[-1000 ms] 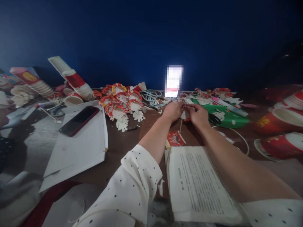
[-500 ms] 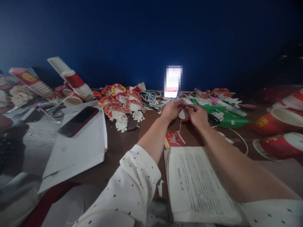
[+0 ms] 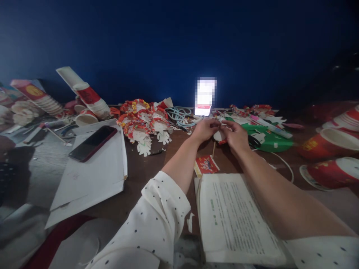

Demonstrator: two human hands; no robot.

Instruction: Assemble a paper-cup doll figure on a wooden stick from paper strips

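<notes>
In the head view, my left hand point(image 3: 205, 130) and my right hand point(image 3: 236, 136) meet at the middle of the table. Their fingers are pinched on a small white-and-red paper piece point(image 3: 219, 136), partly hidden by the fingers. Just under it a thin wooden stick point(image 3: 213, 150) shows, and I cannot tell whether the two are joined. A red printed paper scrap point(image 3: 206, 164) lies below the stick. Behind my hands a lit phone point(image 3: 203, 110) stands upright, its screen blurred out. An open book point(image 3: 238, 220) lies between my forearms.
Red-and-white paper cut-outs point(image 3: 143, 127) are heaped left of my hands, beside a coiled cable point(image 3: 179, 115). A dark phone point(image 3: 93, 144) rests on white sheets point(image 3: 92, 183). Green paper point(image 3: 269, 139) and paper cups point(image 3: 331, 144) lie to the right. Stacked cups point(image 3: 91, 98) lean at the left.
My fingers have shifted slightly on the paper piece, and its white face sits a little further right. The things on the table stay where they were.
</notes>
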